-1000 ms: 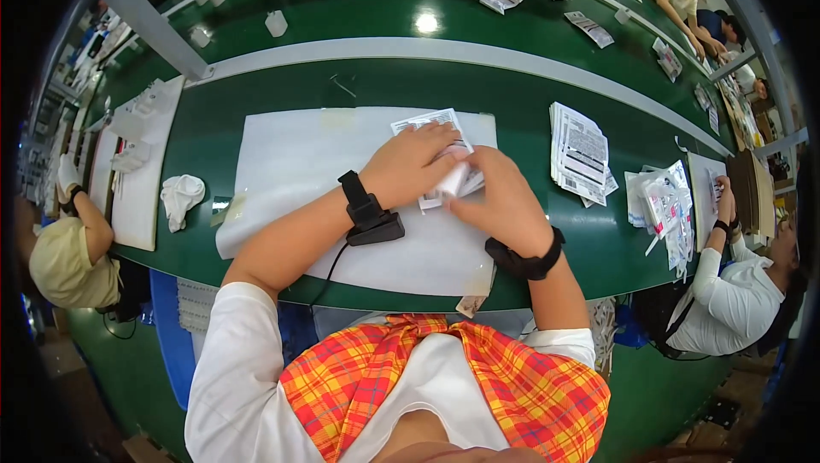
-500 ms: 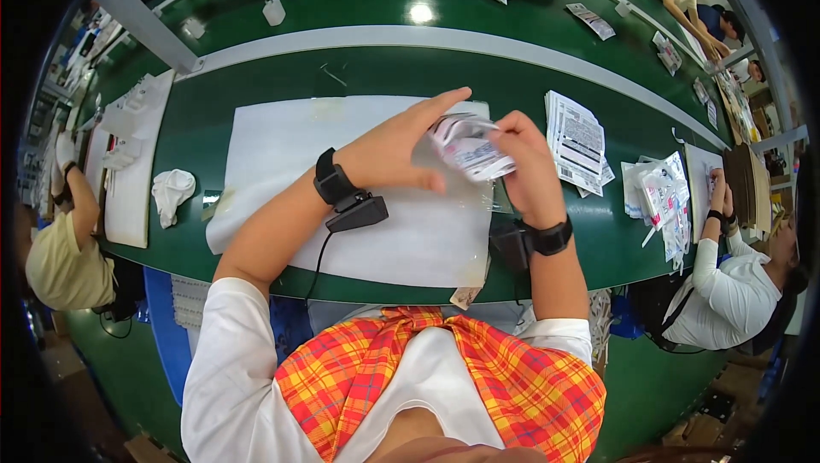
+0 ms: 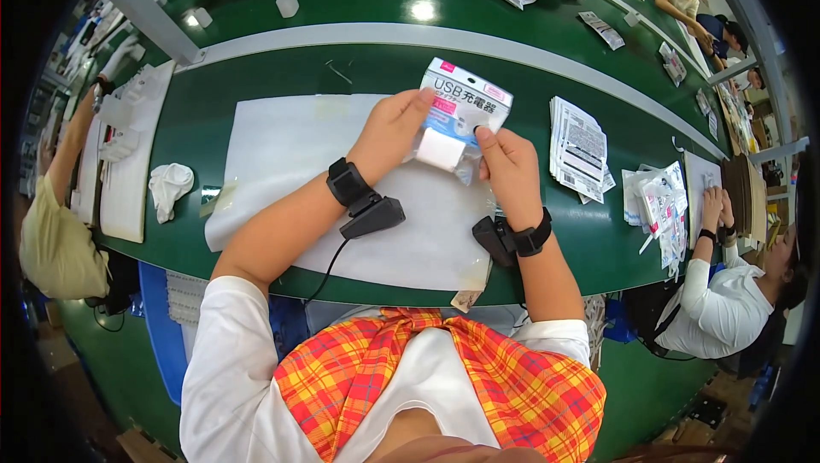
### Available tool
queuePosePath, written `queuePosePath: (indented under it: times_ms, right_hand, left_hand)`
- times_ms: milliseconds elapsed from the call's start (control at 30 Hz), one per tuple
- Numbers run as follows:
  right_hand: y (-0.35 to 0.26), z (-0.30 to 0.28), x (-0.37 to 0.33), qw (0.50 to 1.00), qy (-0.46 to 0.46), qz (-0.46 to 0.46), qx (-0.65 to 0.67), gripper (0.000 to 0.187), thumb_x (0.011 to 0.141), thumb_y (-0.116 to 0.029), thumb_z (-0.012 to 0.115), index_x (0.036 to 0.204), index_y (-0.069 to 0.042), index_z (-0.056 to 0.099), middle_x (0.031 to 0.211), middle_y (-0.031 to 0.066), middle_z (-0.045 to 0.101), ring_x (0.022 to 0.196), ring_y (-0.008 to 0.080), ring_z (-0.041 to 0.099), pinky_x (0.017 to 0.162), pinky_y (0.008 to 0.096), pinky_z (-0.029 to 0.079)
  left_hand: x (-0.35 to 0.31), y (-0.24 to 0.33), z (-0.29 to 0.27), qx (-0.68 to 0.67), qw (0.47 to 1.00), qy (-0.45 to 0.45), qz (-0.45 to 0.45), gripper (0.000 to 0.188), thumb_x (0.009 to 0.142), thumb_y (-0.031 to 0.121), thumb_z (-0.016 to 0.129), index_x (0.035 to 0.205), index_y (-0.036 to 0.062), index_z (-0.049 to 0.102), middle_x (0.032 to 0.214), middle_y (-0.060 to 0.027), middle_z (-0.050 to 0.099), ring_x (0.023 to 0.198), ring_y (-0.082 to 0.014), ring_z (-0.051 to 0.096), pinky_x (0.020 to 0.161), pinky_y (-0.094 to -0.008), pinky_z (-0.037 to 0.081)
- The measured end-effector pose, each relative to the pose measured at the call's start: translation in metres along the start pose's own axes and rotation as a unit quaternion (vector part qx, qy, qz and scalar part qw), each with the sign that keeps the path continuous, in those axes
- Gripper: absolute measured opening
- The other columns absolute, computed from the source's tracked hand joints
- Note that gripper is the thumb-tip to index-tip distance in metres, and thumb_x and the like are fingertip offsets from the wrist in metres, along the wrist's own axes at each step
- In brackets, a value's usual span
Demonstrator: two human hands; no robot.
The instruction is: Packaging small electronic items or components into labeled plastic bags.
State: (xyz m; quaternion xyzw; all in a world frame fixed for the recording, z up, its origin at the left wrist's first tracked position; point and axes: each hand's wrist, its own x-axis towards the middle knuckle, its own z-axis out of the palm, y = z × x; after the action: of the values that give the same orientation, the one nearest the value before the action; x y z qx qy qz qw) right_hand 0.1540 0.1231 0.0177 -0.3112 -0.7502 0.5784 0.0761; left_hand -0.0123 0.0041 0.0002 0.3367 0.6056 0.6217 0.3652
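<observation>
Both hands hold up a clear plastic packet [image 3: 459, 117] with a printed card and a white block-shaped charger inside. My left hand [image 3: 391, 131] grips its left edge. My right hand [image 3: 506, 164] pinches its right side and lower corner. The packet hangs above a white mat [image 3: 282, 164] that lies on the green bench [image 3: 256, 70]. Black bands with small devices are strapped on both wrists.
A stack of printed cards [image 3: 581, 151] lies right of the mat, with a heap of clear bags [image 3: 658, 202] beyond it. A crumpled white cloth [image 3: 168, 187] sits to the left. One person [image 3: 51, 224] works at the left, another [image 3: 726, 284] at the right.
The packet has been lifted off the mat and turned upright toward the camera. Both hands rose with it and shifted their grip to its sides.
</observation>
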Motion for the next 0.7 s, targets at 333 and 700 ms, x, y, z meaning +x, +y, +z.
queuePosePath:
  times_ms: [333,700]
  right_hand:
    - [0.031,-0.035,0.017,0.933,-0.017,-0.302,-0.192,0.016,0.089,-0.008,0.060,0.099,0.001,0.069,0.098,0.0089,0.070,0.089,0.0229,0.063,0.083,0.0320,0.050]
    - [0.006,0.020,-0.030,0.897,0.050,-0.281,-0.338,0.019,0.077,-0.007,0.073,0.095,-0.004,0.073,0.088,0.0104,0.064,0.081,0.0274,0.062,0.073,0.0342,0.050]
  left_hand:
    - [0.018,-0.023,-0.027,0.369,0.894,-0.215,0.133,0.019,0.092,0.020,0.058,0.101,0.0120,0.073,0.092,-0.0063,0.068,0.093,-0.0281,0.058,0.088,-0.0396,0.043]
    - [-0.008,-0.009,-0.005,0.488,0.828,-0.202,0.187,0.033,0.089,0.017,0.060,0.121,0.0207,0.062,0.111,-0.0013,0.059,0.104,-0.0274,0.050,0.093,-0.0420,0.034]
